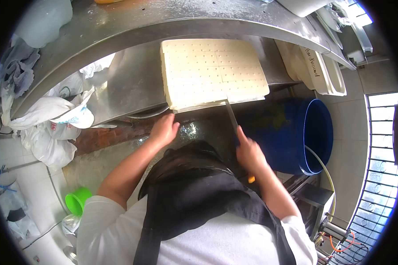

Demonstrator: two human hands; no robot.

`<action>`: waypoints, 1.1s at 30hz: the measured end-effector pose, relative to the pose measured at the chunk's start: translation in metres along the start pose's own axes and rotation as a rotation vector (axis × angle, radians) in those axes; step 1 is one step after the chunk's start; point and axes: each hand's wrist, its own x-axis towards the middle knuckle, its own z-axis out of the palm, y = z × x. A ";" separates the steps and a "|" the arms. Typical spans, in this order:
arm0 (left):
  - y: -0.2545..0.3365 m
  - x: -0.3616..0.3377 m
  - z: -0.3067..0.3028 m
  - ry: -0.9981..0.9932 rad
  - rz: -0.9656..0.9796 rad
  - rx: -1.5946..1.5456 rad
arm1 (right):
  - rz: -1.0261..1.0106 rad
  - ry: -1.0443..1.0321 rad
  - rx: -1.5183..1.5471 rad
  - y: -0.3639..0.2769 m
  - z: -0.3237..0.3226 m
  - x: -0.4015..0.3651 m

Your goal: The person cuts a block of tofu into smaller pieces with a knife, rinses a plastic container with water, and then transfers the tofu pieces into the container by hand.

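A large pale slab [212, 73] with rows of small dimples lies on the lower metal shelf. A few straight cut lines run across its top. In my right hand [251, 154] is a long knife [231, 114], with the blade pointing away from me. The knife's tip meets the slab's front edge, right of its middle. An orange handle end shows below the fist. My left hand [164, 129] is curled closed just below the slab's front left corner, with nothing visible in it. Its inner side is hidden.
Above the slab runs a metal worktop [172, 17] dusted with white powder. White bags [62, 119] hang at the left, over a green bucket [78, 201]. A blue barrel [278, 132] lies at the right, below white bins [320, 70]. A hose [326, 170] comes from the barrel.
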 end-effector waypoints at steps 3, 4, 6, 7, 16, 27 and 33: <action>0.006 -0.004 -0.043 0.127 -0.099 0.197 | 0.043 -0.011 0.154 0.020 0.010 -0.085; 0.010 0.001 -0.059 0.120 -0.116 0.267 | 0.027 0.019 0.222 0.026 0.013 -0.109; 0.000 0.014 -0.069 0.128 -0.115 0.345 | 0.012 0.046 0.289 0.027 0.014 -0.122; -0.006 0.022 -0.065 0.126 -0.112 0.344 | 0.014 0.098 0.310 0.022 0.015 -0.119; -0.004 0.055 -0.072 -0.153 -0.156 0.452 | -0.094 0.279 0.305 -0.054 -0.041 0.109; -0.013 0.055 -0.069 -0.067 -0.094 0.413 | -0.033 0.160 0.227 -0.135 -0.088 0.294; -0.014 0.054 -0.070 -0.070 -0.084 0.411 | -0.074 0.121 0.109 -0.128 -0.072 0.261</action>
